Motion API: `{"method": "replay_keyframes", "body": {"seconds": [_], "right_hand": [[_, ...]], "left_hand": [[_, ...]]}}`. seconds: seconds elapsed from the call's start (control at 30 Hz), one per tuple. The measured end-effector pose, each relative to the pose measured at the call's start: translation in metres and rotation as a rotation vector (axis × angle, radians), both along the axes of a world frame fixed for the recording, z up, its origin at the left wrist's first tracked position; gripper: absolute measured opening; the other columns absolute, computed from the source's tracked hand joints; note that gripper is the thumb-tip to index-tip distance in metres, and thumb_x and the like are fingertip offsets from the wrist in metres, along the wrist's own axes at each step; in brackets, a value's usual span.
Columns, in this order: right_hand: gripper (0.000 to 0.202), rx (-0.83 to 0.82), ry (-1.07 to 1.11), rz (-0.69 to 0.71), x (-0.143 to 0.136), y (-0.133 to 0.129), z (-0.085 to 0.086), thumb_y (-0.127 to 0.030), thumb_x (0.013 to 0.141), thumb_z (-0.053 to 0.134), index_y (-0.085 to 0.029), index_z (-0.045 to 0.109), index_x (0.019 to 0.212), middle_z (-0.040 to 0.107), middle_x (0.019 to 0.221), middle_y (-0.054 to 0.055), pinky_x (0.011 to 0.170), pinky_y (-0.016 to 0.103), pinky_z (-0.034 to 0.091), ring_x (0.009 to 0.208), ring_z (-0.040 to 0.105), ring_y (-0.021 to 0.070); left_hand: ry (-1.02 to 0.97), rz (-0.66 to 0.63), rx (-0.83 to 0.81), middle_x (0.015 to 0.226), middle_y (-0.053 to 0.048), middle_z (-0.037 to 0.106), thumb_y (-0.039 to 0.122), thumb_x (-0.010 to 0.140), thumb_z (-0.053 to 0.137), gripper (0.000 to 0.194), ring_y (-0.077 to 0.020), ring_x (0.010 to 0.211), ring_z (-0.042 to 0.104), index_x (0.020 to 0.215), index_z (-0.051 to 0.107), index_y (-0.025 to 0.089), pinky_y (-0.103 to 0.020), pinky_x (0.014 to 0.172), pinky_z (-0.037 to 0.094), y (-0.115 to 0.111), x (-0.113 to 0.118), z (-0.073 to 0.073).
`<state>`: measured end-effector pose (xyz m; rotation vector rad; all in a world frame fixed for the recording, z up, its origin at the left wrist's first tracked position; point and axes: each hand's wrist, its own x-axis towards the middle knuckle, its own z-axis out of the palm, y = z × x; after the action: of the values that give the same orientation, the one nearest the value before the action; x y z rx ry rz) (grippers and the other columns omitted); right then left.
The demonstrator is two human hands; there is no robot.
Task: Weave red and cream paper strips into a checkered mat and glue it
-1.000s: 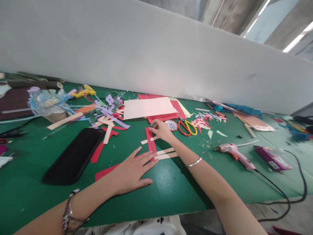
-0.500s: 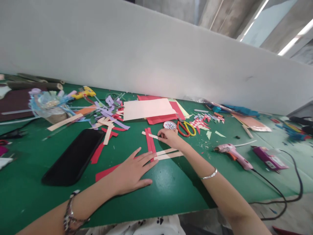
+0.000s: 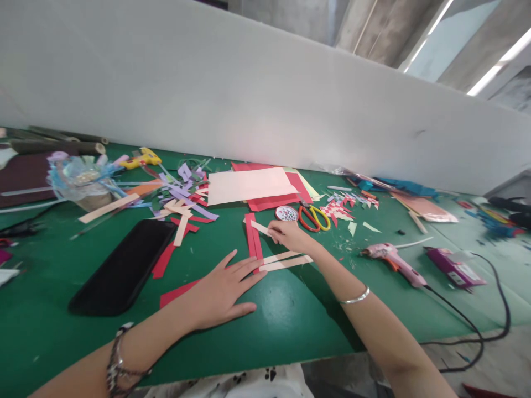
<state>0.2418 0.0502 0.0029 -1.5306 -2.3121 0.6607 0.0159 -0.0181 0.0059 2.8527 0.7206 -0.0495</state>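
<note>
My left hand point(image 3: 226, 293) lies flat with fingers spread, its fingertips pressing the lower ends of two red paper strips point(image 3: 253, 237). From there two cream paper strips point(image 3: 286, 264) run out to the right across the green table. My right hand point(image 3: 288, 234) pinches another cream paper strip point(image 3: 260, 227) near the top of the red strips. This strip's left part meets the red ones; its right end is hidden by my fingers. A further red strip point(image 3: 176, 293) shows partly beneath my left forearm.
Behind my right hand are scissors point(image 3: 317, 218) and a round patterned tin point(image 3: 286, 213). A black phone-like slab point(image 3: 124, 265) lies left. Coloured sheets point(image 3: 253, 185) lie at the back. A pink glue gun point(image 3: 398, 262) with its cable lies right, near a purple box point(image 3: 454, 267).
The pinched strip's left end has shifted right, from sticking out past the red strips to lying between them. My left hand stays pressed in place.
</note>
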Motion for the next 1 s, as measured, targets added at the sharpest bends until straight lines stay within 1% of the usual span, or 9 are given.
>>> {"method": "replay_keyframes", "body": {"seconds": [0.1, 0.23, 0.5, 0.6, 0.7, 0.77, 0.9, 1.0], "right_hand": [[0.020, -0.075, 0.061, 0.034, 0.002, 0.003, 0.001, -0.023, 0.087, 0.041, -0.016, 0.056, 0.076, 0.050, 0.052, -0.006, 0.056, 0.020, 0.030, 0.050, 0.043, 0.0080], [0.021, -0.158, 0.115, 0.050, 0.004, 0.007, 0.001, -0.026, 0.085, 0.041, -0.015, 0.056, 0.077, 0.046, 0.052, -0.006, 0.049, 0.019, 0.028, 0.047, 0.040, 0.0074], [0.018, -0.281, 0.153, 0.165, 0.012, 0.011, 0.005, -0.027, 0.080, 0.047, -0.016, 0.055, 0.068, 0.045, 0.054, -0.006, 0.048, 0.018, 0.028, 0.048, 0.038, 0.0063], [0.019, -0.275, 0.169, 0.125, 0.010, 0.009, 0.007, -0.028, 0.082, 0.044, -0.016, 0.052, 0.069, 0.046, 0.054, -0.006, 0.047, 0.018, 0.030, 0.049, 0.041, 0.0068], [0.019, -0.282, 0.183, 0.065, 0.007, 0.006, 0.009, -0.027, 0.085, 0.037, -0.017, 0.049, 0.073, 0.052, 0.058, -0.004, 0.047, 0.018, 0.034, 0.049, 0.047, 0.0073], [0.018, -0.292, 0.178, 0.038, 0.007, 0.008, 0.010, -0.025, 0.085, 0.036, -0.017, 0.048, 0.073, 0.054, 0.059, -0.003, 0.047, 0.018, 0.036, 0.047, 0.048, 0.0070], [0.017, -0.294, 0.129, 0.004, 0.008, 0.018, 0.011, -0.023, 0.082, 0.040, -0.016, 0.050, 0.070, 0.048, 0.049, -0.005, 0.045, 0.018, 0.032, 0.041, 0.043, 0.0061], [0.018, -0.290, 0.085, -0.005, 0.007, 0.028, 0.012, -0.025, 0.081, 0.044, -0.015, 0.054, 0.070, 0.044, 0.044, -0.006, 0.044, 0.018, 0.029, 0.041, 0.040, 0.0064]], "left_hand": [[0.001, -0.002, 0.006, 0.145, -0.007, 0.028, 0.053, 0.091, 0.029, 0.055, -0.0220, 0.132, 0.027, 0.139, 0.028, 0.025, -0.045, 0.109, 0.005, 0.000, 0.000, 0.000], [-0.019, -0.004, 0.008, 0.145, -0.006, 0.028, 0.053, 0.091, 0.030, 0.055, -0.0218, 0.131, 0.027, 0.139, 0.028, 0.025, -0.044, 0.109, 0.005, 0.002, 0.000, -0.002], [-0.027, -0.007, -0.016, 0.145, -0.005, 0.027, 0.053, 0.091, 0.029, 0.055, -0.0214, 0.132, 0.025, 0.139, 0.028, 0.024, -0.045, 0.109, 0.002, 0.001, -0.002, -0.003], [-0.032, -0.017, -0.019, 0.146, -0.006, 0.026, 0.053, 0.092, 0.026, 0.056, -0.0209, 0.133, 0.023, 0.139, 0.026, 0.023, -0.045, 0.109, 0.000, 0.001, -0.002, -0.003], [-0.047, -0.021, -0.005, 0.145, -0.006, 0.027, 0.053, 0.092, 0.025, 0.056, -0.0207, 0.133, 0.024, 0.139, 0.026, 0.024, -0.045, 0.109, 0.000, 0.002, -0.002, -0.003], [-0.056, -0.022, 0.004, 0.145, -0.006, 0.028, 0.053, 0.092, 0.025, 0.055, -0.0208, 0.132, 0.025, 0.139, 0.027, 0.024, -0.044, 0.109, 0.001, 0.002, -0.002, -0.003], [-0.045, -0.019, 0.001, 0.145, -0.007, 0.028, 0.053, 0.092, 0.027, 0.055, -0.0216, 0.132, 0.026, 0.138, 0.029, 0.023, -0.044, 0.109, 0.004, 0.003, -0.002, -0.002], [-0.033, -0.017, -0.007, 0.145, -0.007, 0.028, 0.052, 0.092, 0.029, 0.055, -0.0217, 0.132, 0.026, 0.138, 0.029, 0.023, -0.045, 0.109, 0.004, 0.002, -0.002, -0.001]]}}
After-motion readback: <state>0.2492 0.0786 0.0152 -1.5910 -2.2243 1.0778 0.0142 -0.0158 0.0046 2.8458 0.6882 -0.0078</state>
